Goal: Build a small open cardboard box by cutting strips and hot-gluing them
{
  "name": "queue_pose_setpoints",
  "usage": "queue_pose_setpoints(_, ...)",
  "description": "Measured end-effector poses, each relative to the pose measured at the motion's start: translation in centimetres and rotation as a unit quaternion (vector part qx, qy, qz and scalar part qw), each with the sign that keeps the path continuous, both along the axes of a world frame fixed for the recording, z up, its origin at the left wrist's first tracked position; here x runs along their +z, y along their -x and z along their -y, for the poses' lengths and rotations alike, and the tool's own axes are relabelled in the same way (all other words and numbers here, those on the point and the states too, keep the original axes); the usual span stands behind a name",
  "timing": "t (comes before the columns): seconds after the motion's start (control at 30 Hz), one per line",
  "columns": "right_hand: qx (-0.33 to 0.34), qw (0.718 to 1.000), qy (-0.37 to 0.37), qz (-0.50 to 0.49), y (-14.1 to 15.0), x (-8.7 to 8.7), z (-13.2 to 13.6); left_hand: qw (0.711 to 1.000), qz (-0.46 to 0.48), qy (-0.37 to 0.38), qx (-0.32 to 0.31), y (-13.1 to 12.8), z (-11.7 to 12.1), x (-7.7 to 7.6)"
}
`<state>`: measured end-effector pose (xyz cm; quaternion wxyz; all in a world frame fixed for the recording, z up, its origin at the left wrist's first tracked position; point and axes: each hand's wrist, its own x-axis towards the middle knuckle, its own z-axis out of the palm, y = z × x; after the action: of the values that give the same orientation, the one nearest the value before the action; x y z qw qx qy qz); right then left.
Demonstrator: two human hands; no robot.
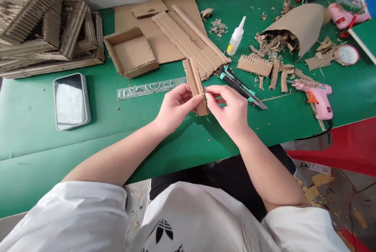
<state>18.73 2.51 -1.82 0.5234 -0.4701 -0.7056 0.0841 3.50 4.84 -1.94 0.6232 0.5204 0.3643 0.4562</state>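
Observation:
A narrow strip of cardboard (195,83), creased along its length, is held up over the green table. My left hand (178,105) grips it from the left, thumb across its lower face and fingers behind. At its right edge, my right hand (227,107) is closed in a pinch, thumb and forefinger on the torn border; any scrap between them is too small to make out. Just behind the hands lie a clear ruler (149,89) and a teal and black utility knife (239,87) with its blade out. A small open cardboard box (132,50) stands beyond the ruler.
Corrugated cardboard pieces (49,29) are stacked at the left, near a phone (72,101). Cardboard sheets (188,36) and a glue bottle (236,36) lie at the back. Cardboard scraps (273,44), a pink glue gun (319,97) and a tape roll (347,54) are on the right.

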Motion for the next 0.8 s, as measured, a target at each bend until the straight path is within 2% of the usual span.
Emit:
queue_pose_setpoints(0.2,-0.053,0.991,-0.055,0.106,0.14,-0.26,-0.08,1.0,-0.022,-0.008,-0.003,-0.08,0.08,0.29)
queue_pose_setpoints(0.4,-0.114,0.972,-0.078,0.191,0.27,-0.25,0.0,0.999,0.01,0.04,-0.016,-0.18,0.29,-0.08)
queue_pose_setpoints(0.57,-0.095,0.974,-0.066,0.194,0.0,-0.16,-0.08,0.996,0.024,0.083,-0.008,-0.2,0.43,-0.18)
queue_pose_setpoints(0.8,-0.055,0.982,-0.053,0.174,-0.3,-0.16,-0.17,0.994,0.035,0.102,-0.004,-0.23,0.51,-0.01)
